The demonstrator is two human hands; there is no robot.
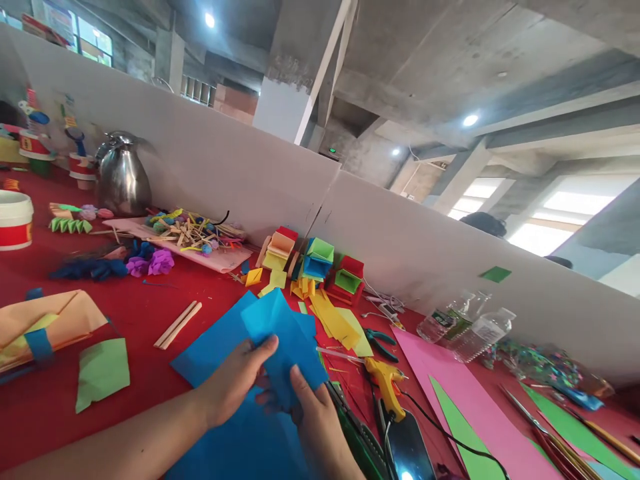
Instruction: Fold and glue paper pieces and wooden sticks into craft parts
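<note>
Both of my hands hold a folded blue paper (pixel 287 333) above the table. My left hand (pixel 235 380) grips its left edge, with the thumb on top and the fingers partly hidden underneath. My right hand (pixel 317 417) pinches the lower right part, its thumb pressed on the paper. Larger blue sheets (pixel 215 340) lie beneath the hands. Beyond them sit folded paper boxes in red, green, blue and orange (pixel 320 257), with yellow strips (pixel 333 320) in front.
A yellow glue gun (pixel 387 387) with a black cable, a phone (pixel 410 450) and teal pliers (pixel 383 343) lie to the right. Plastic bottles (pixel 483 333) and scissors (pixel 530 420) are farther right. A steel jug (pixel 123 177) stands back left.
</note>
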